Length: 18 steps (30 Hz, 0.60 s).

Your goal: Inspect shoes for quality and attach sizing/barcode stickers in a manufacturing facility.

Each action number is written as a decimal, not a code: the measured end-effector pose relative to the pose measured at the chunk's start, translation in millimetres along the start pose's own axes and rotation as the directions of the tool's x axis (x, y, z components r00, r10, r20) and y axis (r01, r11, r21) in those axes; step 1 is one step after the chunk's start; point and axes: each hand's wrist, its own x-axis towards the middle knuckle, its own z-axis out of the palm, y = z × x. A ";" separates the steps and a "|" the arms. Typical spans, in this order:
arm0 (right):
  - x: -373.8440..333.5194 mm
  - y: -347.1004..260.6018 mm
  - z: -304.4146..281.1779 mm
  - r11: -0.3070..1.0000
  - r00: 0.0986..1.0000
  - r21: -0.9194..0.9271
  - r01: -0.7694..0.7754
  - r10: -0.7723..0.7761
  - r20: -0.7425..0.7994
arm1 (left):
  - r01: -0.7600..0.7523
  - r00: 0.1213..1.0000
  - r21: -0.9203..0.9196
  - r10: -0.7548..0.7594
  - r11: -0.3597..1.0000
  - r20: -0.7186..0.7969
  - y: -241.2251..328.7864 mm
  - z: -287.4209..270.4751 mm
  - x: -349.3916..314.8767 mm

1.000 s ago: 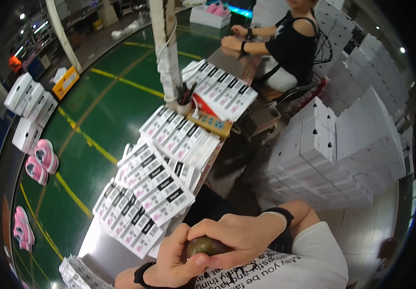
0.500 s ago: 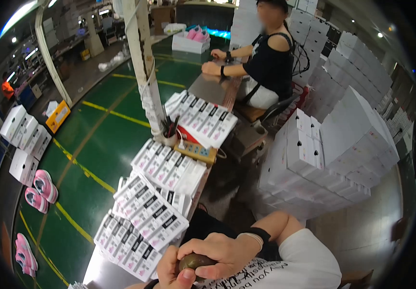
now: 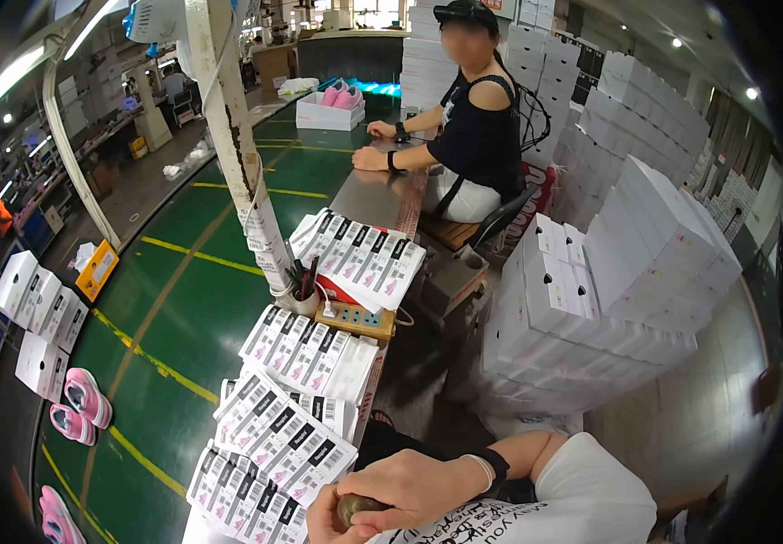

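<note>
Low in the picture, close to my body, both hands are closed together round a smooth, rounded olive-brown object (image 3: 361,509). My right hand (image 3: 418,485) curls over its top and right side, with a black band and a pale band on the wrist. My left hand (image 3: 320,517) grips it from the left, partly cut off by the lower edge. What the object is, I cannot make out, since fingers cover much of it. Just left of my hands lie overlapping stacks of printed label sheets (image 3: 287,435), each showing pink shoes and barcodes.
A green conveyor belt (image 3: 169,340) with yellow lines carries pink shoes (image 3: 86,399) and white shoeboxes (image 3: 42,299). A post (image 3: 228,136), pen cup (image 3: 298,297) and power strip (image 3: 352,319) stand beyond the labels. A co-worker (image 3: 477,127) sits further along. Stacked white boxes (image 3: 622,263) fill the right.
The view has tilted up and shifted, so the belt, labels and boxes appear lower or moved sideways. Both hands stay closed round the olive-brown object.
</note>
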 end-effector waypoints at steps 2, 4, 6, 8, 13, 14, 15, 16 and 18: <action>1.6 -8.4 2.5 1.000 0.999 0.013 0.028 -0.027 -0.031 | -0.118 0.988 -0.078 0.109 0.990 -0.113 -8.1 1.1 -7.9; 3.6 -13.2 3.4 0.999 1.000 0.029 0.018 -0.017 -0.024 | -0.132 0.988 -0.104 0.122 0.986 -0.100 -9.7 -2.6 -10.7; 7.0 -16.3 7.0 0.999 1.000 0.045 0.008 -0.008 -0.016 | -0.200 0.969 -0.151 0.172 0.968 -0.177 -8.1 3.5 -12.1; 11.9 -15.9 12.8 0.988 0.995 0.152 0.013 0.001 -0.095 | -0.220 0.943 0.097 0.237 0.971 -0.235 17.6 15.6 -5.1; 15.0 -24.3 23.9 0.997 0.986 0.071 0.020 -0.008 -0.169 | -0.247 0.861 0.332 0.363 0.910 -0.357 40.5 32.7 3.2; 13.4 -25.6 25.5 0.996 0.992 0.089 -0.010 0.021 -0.121 | -0.276 0.850 0.376 0.407 0.884 -0.334 36.4 30.7 -0.8; 11.8 -25.8 27.8 0.996 0.992 0.093 -0.013 0.025 -0.126 | -0.272 0.853 0.377 0.403 0.885 -0.331 33.7 25.9 -2.4; 9.5 -25.2 30.8 0.989 0.987 0.146 -0.030 0.053 -0.154 | -0.299 0.847 0.530 0.476 0.794 -0.235 30.1 20.4 -3.7; 5.8 -26.6 34.9 0.976 0.982 0.211 -0.052 0.089 -0.169 | -0.153 0.850 0.437 0.344 0.886 -0.400 10.7 18.7 -6.7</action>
